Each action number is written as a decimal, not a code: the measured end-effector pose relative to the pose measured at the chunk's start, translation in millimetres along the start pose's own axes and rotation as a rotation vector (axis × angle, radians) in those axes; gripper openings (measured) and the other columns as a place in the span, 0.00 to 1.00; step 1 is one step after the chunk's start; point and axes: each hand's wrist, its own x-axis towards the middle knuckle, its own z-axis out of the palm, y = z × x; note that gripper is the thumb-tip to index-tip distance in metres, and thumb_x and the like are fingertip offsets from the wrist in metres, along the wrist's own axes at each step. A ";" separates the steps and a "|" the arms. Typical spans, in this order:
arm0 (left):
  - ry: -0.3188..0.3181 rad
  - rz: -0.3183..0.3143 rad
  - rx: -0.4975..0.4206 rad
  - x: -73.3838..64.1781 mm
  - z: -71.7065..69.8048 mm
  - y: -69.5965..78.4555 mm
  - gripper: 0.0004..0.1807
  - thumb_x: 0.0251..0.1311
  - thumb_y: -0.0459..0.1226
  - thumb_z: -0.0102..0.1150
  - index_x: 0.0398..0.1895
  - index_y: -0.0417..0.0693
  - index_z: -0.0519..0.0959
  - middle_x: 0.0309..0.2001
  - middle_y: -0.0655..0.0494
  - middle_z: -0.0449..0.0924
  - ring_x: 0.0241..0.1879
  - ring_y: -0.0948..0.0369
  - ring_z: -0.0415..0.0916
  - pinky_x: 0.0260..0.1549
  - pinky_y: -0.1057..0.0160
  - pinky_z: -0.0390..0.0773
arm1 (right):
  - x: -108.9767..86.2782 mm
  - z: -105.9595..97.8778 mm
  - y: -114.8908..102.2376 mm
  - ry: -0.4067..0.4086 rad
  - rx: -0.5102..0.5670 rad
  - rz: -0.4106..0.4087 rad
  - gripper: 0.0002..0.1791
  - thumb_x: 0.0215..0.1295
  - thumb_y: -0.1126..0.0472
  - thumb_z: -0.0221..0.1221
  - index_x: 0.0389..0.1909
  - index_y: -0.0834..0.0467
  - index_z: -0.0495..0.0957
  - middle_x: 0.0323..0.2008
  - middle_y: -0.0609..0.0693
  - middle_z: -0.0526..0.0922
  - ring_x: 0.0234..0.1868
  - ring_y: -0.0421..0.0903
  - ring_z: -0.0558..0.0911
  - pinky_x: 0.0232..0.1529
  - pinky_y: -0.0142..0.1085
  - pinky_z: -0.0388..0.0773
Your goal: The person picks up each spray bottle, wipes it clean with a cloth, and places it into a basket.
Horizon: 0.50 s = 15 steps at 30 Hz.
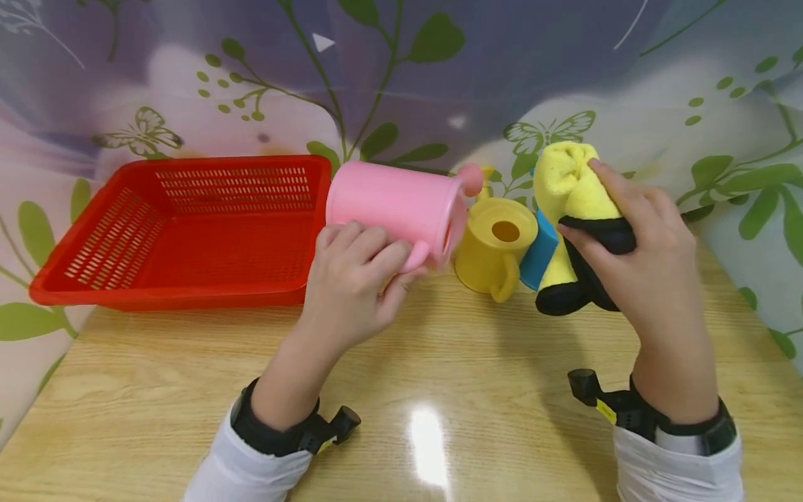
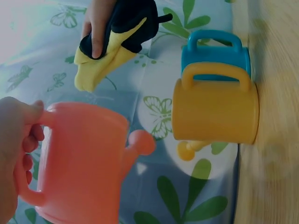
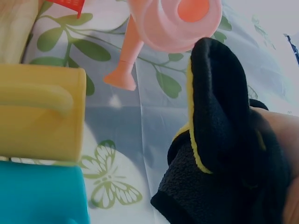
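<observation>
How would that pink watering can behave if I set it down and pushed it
The pink watering can is probably light, since the left hand holds it up by its handle. Its rounded body might roll if laid sideways, until the handle catches.

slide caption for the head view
Left hand holds a tilted pink watering can; right hand grips a yellow and black fabric item.

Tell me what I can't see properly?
Head view: much of the blue can, behind the yellow can and soft toy.
Left wrist view: part of the pink can, past the bottom edge.
Right wrist view: most of the red basket, past the top edge; fingers of the right hand, mostly behind the soft toy.
</observation>
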 end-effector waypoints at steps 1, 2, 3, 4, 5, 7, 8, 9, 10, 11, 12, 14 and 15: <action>0.000 0.004 0.004 -0.1 0.0 -1.0 0.16 0.69 0.46 0.49 0.27 0.47 0.75 0.23 0.53 0.69 0.26 0.51 0.66 0.34 0.52 0.66 | 0.4 1.2 -1.6 -0.005 0.000 -0.012 0.40 0.48 0.66 0.73 0.64 0.45 0.72 0.49 0.67 0.74 0.50 0.63 0.74 0.50 0.60 0.68; -0.001 0.010 0.007 -0.4 -0.1 -2.0 0.15 0.68 0.45 0.49 0.27 0.47 0.75 0.23 0.53 0.69 0.26 0.51 0.66 0.34 0.52 0.66 | 0.6 2.6 -3.5 -0.014 0.001 -0.020 0.39 0.49 0.65 0.73 0.64 0.45 0.72 0.47 0.67 0.74 0.48 0.63 0.74 0.49 0.59 0.68; -0.006 0.016 0.011 -0.7 -0.4 -2.8 0.14 0.68 0.45 0.49 0.28 0.47 0.75 0.23 0.53 0.70 0.27 0.51 0.66 0.34 0.51 0.66 | 0.9 4.2 -5.3 -0.024 0.000 -0.032 0.39 0.49 0.65 0.73 0.64 0.45 0.72 0.46 0.67 0.73 0.47 0.62 0.74 0.49 0.59 0.69; -0.008 0.026 0.012 -1.1 -0.7 -3.4 0.14 0.68 0.45 0.49 0.28 0.47 0.75 0.24 0.53 0.70 0.27 0.51 0.67 0.34 0.51 0.67 | 1.0 5.6 -6.9 -0.033 -0.001 -0.051 0.39 0.49 0.65 0.73 0.64 0.46 0.72 0.45 0.67 0.73 0.46 0.62 0.74 0.49 0.58 0.69; -0.010 0.035 0.013 -1.4 -0.8 -3.7 0.14 0.69 0.45 0.49 0.29 0.47 0.75 0.24 0.53 0.70 0.28 0.51 0.67 0.34 0.51 0.67 | 1.1 6.2 -8.8 -0.045 -0.004 -0.067 0.38 0.50 0.64 0.73 0.64 0.46 0.72 0.44 0.66 0.73 0.46 0.62 0.74 0.48 0.58 0.70; -0.013 0.051 0.011 -1.9 -0.8 -3.6 0.14 0.69 0.45 0.48 0.30 0.48 0.75 0.25 0.53 0.71 0.28 0.51 0.67 0.34 0.51 0.68 | 0.8 5.6 -12.8 -0.066 -0.018 -0.116 0.37 0.50 0.62 0.73 0.64 0.45 0.73 0.44 0.65 0.73 0.45 0.61 0.75 0.47 0.56 0.71; -0.015 0.057 0.009 -2.0 -0.6 -3.5 0.14 0.69 0.46 0.48 0.30 0.48 0.75 0.26 0.53 0.71 0.28 0.51 0.67 0.35 0.51 0.68 | 1.1 4.4 -15.0 -0.070 -0.029 -0.156 0.37 0.50 0.62 0.73 0.63 0.46 0.73 0.44 0.65 0.74 0.44 0.61 0.75 0.46 0.56 0.71; -0.015 0.061 0.007 -2.0 -0.4 -3.2 0.14 0.69 0.45 0.48 0.30 0.48 0.75 0.26 0.53 0.71 0.29 0.52 0.68 0.35 0.51 0.68 | 1.6 2.3 -17.5 -0.070 -0.052 -0.203 0.37 0.50 0.61 0.73 0.63 0.45 0.73 0.44 0.64 0.74 0.43 0.60 0.76 0.44 0.55 0.72; -0.015 0.064 0.006 -2.0 -0.2 -2.9 0.14 0.69 0.45 0.48 0.30 0.48 0.75 0.26 0.53 0.71 0.29 0.52 0.68 0.35 0.51 0.68 | 2.4 -0.7 -20.2 -0.073 -0.091 -0.260 0.33 0.54 0.56 0.71 0.63 0.45 0.73 0.44 0.64 0.74 0.41 0.59 0.76 0.40 0.54 0.74; -0.015 0.065 0.006 -1.9 0.0 -2.7 0.13 0.69 0.45 0.48 0.30 0.48 0.75 0.26 0.53 0.70 0.28 0.52 0.68 0.35 0.52 0.68 | 3.7 -4.0 -23.4 -0.080 -0.133 -0.315 0.34 0.54 0.56 0.71 0.64 0.43 0.72 0.44 0.64 0.74 0.37 0.58 0.77 0.36 0.52 0.74; -0.016 0.067 0.006 -1.9 0.1 -2.4 0.13 0.69 0.45 0.48 0.30 0.48 0.75 0.26 0.53 0.70 0.28 0.52 0.68 0.35 0.52 0.68 | 5.4 -7.4 -26.7 -0.086 -0.178 -0.372 0.35 0.54 0.55 0.71 0.65 0.42 0.71 0.44 0.63 0.75 0.33 0.57 0.77 0.31 0.51 0.74; -0.015 0.071 0.007 -1.5 -0.2 -1.7 0.13 0.68 0.45 0.49 0.30 0.48 0.75 0.25 0.54 0.70 0.28 0.52 0.67 0.35 0.52 0.68 | 9.9 -13.6 -28.7 -0.112 -0.313 -0.491 0.38 0.55 0.53 0.70 0.67 0.39 0.67 0.47 0.62 0.76 0.26 0.55 0.76 0.22 0.47 0.73; -0.015 0.073 0.009 -1.4 -0.3 -1.4 0.13 0.68 0.45 0.49 0.30 0.48 0.75 0.25 0.54 0.70 0.28 0.52 0.67 0.35 0.52 0.69 | 11.9 -15.8 -28.4 -0.128 -0.368 -0.538 0.40 0.54 0.50 0.70 0.68 0.36 0.66 0.50 0.61 0.76 0.22 0.53 0.75 0.19 0.46 0.71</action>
